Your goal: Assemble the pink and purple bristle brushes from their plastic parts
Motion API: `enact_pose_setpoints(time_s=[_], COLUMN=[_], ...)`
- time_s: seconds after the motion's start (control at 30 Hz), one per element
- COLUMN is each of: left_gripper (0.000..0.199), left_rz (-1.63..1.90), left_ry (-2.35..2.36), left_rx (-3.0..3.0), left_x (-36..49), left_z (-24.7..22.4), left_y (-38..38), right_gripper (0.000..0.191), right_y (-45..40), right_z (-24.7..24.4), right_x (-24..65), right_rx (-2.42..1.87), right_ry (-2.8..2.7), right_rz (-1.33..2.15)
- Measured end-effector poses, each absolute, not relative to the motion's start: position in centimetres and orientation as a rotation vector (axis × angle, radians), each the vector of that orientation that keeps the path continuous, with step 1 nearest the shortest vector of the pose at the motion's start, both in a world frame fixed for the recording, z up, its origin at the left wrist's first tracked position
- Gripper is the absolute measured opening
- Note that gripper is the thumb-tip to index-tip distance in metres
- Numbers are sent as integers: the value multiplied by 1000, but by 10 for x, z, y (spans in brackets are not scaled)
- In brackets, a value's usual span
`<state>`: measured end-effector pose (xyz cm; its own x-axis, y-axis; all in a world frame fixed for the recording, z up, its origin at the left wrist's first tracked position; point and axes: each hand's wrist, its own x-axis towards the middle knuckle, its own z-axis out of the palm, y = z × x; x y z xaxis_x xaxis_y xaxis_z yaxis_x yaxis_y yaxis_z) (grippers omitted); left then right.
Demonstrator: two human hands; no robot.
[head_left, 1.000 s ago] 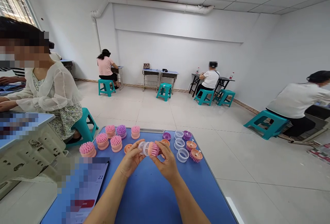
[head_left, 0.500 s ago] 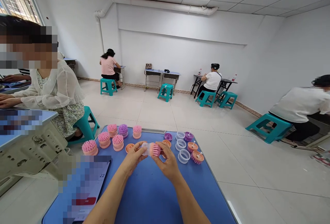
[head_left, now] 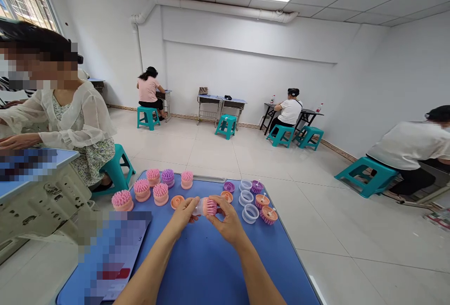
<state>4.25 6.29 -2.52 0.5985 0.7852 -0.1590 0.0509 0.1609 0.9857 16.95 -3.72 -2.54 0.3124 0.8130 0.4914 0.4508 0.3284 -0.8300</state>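
Observation:
Both my hands meet over the blue table point(head_left: 207, 263). My left hand point(head_left: 181, 216) grips the clear plastic end of a pink bristled massage brush point(head_left: 206, 206), and my right hand point(head_left: 227, 220) pinches its bristled head. Nearest my left hand lies an orange disc point(head_left: 177, 202); another orange disc point(head_left: 227, 196) sits just past my right fingers. Finished-looking pink brushes point(head_left: 161, 193) and a purple brush point(head_left: 168, 178) stand upright at the left. To the right lie clear plastic rings point(head_left: 250, 213) and upturned pink brushes with white stems point(head_left: 268, 215).
A tablet with a blurred screen point(head_left: 116, 253) lies at the table's near left corner. A co-worker in a sheer blouse point(head_left: 70, 122) sits at a neighbouring desk point(head_left: 35, 159) on the left. Other people sit on teal stools at desks around the tiled room.
The clear ring at the brush's end has turned and now sits closer to the bristles, with both hands still on it. My head view has shifted slightly.

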Motion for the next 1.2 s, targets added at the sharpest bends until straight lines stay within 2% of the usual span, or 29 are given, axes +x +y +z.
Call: enact_pose_setpoints(time_s=[0.07, 0.27, 0.47, 0.7, 0.8, 0.87, 0.97, 1.1, 1.2], left_gripper=[39, 53, 52, 50, 46, 43, 42, 42, 40], left_rz=[617, 647, 636, 566, 559, 534, 491, 468, 497], left_ry=[762, 546, 494, 527, 506, 473, 425, 430, 476], left_rx=[1310, 1277, 1361, 1427, 1430, 1443, 1462, 1481, 1484], left_x=[41, 34, 34, 35, 33, 31, 30, 31, 33], left_z=[-21, -10, -15, -13, -9, -7, -5, -7, -11], left_y=[61, 57, 56, 55, 54, 54, 54, 53, 53], right_gripper=[38, 30, 46, 53, 65, 61, 45, 55, 53], right_y=[-37, -35, -33, -38, -42, -43, -40, -37, -40], right_z=[-25, -21, -23, -19, -13, -11, -15, -20, -16], right_x=[171, 174, 173, 176, 177, 177, 178, 177, 176], right_rx=[-1333, -1351, -1382, -1322, -1245, -1235, -1284, -1307, -1287], right_ry=[-1256, -1119, -1008, -973, -947, -917, -899, -868, -845], right_rz=[423, 598, 717, 929, 1041, 1080, 1096, 1102, 1105])
